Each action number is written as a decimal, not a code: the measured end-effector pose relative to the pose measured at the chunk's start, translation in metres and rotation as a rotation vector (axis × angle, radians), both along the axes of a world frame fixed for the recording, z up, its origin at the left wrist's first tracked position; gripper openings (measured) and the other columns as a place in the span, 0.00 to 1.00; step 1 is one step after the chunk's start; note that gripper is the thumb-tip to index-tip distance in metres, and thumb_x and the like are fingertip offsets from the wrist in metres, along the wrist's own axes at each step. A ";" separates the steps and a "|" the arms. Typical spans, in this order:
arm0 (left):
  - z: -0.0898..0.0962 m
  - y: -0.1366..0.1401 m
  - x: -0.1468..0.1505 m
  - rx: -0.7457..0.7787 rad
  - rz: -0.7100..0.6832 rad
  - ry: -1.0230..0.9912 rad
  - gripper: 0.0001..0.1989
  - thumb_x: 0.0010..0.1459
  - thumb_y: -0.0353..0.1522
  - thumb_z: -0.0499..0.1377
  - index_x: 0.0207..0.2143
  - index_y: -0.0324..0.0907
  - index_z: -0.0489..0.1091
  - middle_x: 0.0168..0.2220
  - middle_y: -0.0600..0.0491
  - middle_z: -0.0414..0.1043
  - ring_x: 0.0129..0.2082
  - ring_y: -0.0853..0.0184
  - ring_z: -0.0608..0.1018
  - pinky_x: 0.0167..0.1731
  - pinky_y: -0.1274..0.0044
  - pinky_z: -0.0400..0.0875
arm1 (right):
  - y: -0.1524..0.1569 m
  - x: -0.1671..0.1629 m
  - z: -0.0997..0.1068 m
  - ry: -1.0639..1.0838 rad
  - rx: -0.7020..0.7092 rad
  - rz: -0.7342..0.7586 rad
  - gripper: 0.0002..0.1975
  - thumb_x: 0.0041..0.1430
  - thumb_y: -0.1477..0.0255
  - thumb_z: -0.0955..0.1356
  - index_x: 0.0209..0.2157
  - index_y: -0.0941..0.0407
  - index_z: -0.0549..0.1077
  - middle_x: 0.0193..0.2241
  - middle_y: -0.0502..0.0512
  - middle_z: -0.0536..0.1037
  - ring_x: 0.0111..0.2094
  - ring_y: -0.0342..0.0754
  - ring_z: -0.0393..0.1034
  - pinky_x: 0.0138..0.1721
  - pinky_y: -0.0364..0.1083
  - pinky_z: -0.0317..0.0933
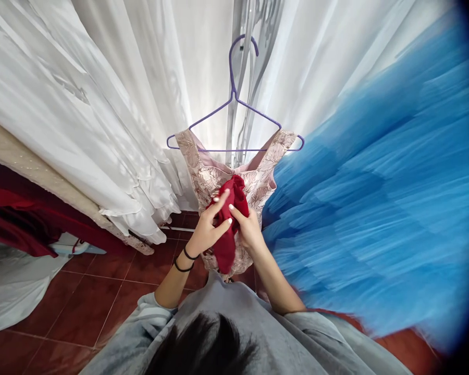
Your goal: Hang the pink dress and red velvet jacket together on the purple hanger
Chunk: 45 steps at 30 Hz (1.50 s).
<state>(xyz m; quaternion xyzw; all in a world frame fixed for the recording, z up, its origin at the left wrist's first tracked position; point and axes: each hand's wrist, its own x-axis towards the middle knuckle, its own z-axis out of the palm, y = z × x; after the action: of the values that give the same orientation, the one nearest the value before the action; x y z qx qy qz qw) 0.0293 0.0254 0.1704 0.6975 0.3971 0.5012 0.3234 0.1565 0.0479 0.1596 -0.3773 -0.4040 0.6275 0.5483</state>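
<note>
Both hands are on a bunched dark red cloth (227, 250) in front of the dress. My left hand (209, 226) holds its left side, with index finger and thumb lying over the folds and the other fingers partly hidden. On the other side, my right hand (249, 228) grips the cloth with the thumb on top; its remaining fingers are behind the fabric. A pale pink dress (256, 179) with a raised floral pattern hangs right behind the cloth. Its shoulder straps sit on a purple hanger (234, 94). The cloth covers much of the bodice.
Long white garments (133, 104) hang on the left and behind the hanger. Blue ruffled tulle (375, 198) fills the right side. Dark red garments (19, 208) and a beige beaded one (31, 161) are at the far left. Red tiles (89, 297) cover the floor.
</note>
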 end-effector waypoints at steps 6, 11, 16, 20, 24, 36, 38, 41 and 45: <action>0.000 0.002 -0.059 0.094 0.509 -0.116 0.47 0.49 0.31 0.65 0.69 0.43 0.48 0.66 0.43 0.58 0.67 0.58 0.63 0.65 0.71 0.61 | 0.027 0.100 0.017 -0.644 0.281 -0.138 0.09 0.49 0.65 0.70 0.27 0.58 0.76 0.27 0.53 0.76 0.31 0.50 0.70 0.37 0.48 0.65; 0.018 -0.012 -0.113 0.145 0.621 0.042 0.23 0.44 0.27 0.63 0.47 0.40 0.72 0.33 0.54 0.74 0.35 0.65 0.77 0.40 0.76 0.72 | 0.035 0.168 0.020 -1.149 0.479 -0.642 0.16 0.48 0.75 0.65 0.37 0.54 0.81 0.38 0.58 0.77 0.39 0.53 0.71 0.43 0.51 0.65; 0.012 -0.003 -0.118 0.118 0.539 0.210 0.04 0.44 0.28 0.59 0.25 0.41 0.73 0.28 0.53 0.75 0.30 0.66 0.75 0.34 0.76 0.68 | 0.042 0.174 -0.003 -1.325 0.211 -0.494 0.11 0.43 0.75 0.68 0.31 0.55 0.81 0.29 0.58 0.78 0.32 0.53 0.72 0.35 0.48 0.64; 0.010 0.006 -0.126 -0.028 0.482 0.190 0.05 0.41 0.30 0.60 0.24 0.41 0.75 0.27 0.53 0.76 0.29 0.65 0.75 0.34 0.75 0.68 | 0.053 0.185 -0.016 -0.899 -0.013 0.210 0.09 0.37 0.69 0.73 0.24 0.58 0.80 0.23 0.54 0.79 0.29 0.50 0.72 0.34 0.46 0.66; 0.010 0.006 -0.135 -0.283 0.466 -0.069 0.06 0.34 0.31 0.63 0.21 0.40 0.74 0.24 0.54 0.74 0.27 0.65 0.73 0.31 0.76 0.67 | 0.052 0.182 -0.021 -0.538 -0.140 0.416 0.19 0.37 0.69 0.74 0.35 0.59 0.80 0.31 0.54 0.83 0.30 0.48 0.74 0.37 0.46 0.69; 0.004 0.001 -0.153 0.106 0.828 0.101 0.05 0.42 0.27 0.54 0.22 0.42 0.69 0.22 0.56 0.67 0.27 0.66 0.70 0.31 0.75 0.65 | 0.045 0.169 -0.068 -1.341 0.483 0.176 0.24 0.51 0.82 0.65 0.51 0.60 0.76 0.46 0.66 0.78 0.46 0.55 0.74 0.49 0.50 0.66; 0.002 -0.001 -0.154 0.171 0.845 0.125 0.05 0.44 0.27 0.54 0.22 0.42 0.69 0.23 0.55 0.68 0.28 0.66 0.71 0.32 0.74 0.65 | 0.044 0.173 -0.081 -1.365 0.424 0.143 0.21 0.54 0.81 0.63 0.48 0.59 0.78 0.46 0.65 0.80 0.47 0.57 0.74 0.49 0.51 0.65; -0.003 0.000 -0.156 0.144 0.826 0.174 0.05 0.44 0.27 0.53 0.22 0.42 0.68 0.23 0.55 0.67 0.28 0.65 0.70 0.32 0.74 0.63 | 0.039 0.180 -0.090 -1.275 0.284 0.364 0.15 0.57 0.76 0.64 0.42 0.57 0.80 0.39 0.59 0.82 0.42 0.56 0.76 0.44 0.49 0.67; -0.009 0.003 -0.165 0.047 0.843 0.197 0.04 0.43 0.28 0.53 0.21 0.42 0.67 0.21 0.56 0.64 0.25 0.67 0.67 0.30 0.76 0.61 | 0.034 0.196 -0.070 -0.982 0.209 0.789 0.20 0.62 0.58 0.64 0.35 0.58 0.80 0.32 0.54 0.82 0.31 0.51 0.73 0.34 0.45 0.67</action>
<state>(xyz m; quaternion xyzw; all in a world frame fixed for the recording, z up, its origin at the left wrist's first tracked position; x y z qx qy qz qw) -0.1361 0.0279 0.1613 0.5261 0.6647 0.5293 0.0352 0.3528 0.0824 0.0901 -0.3883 -0.7758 0.4935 0.0612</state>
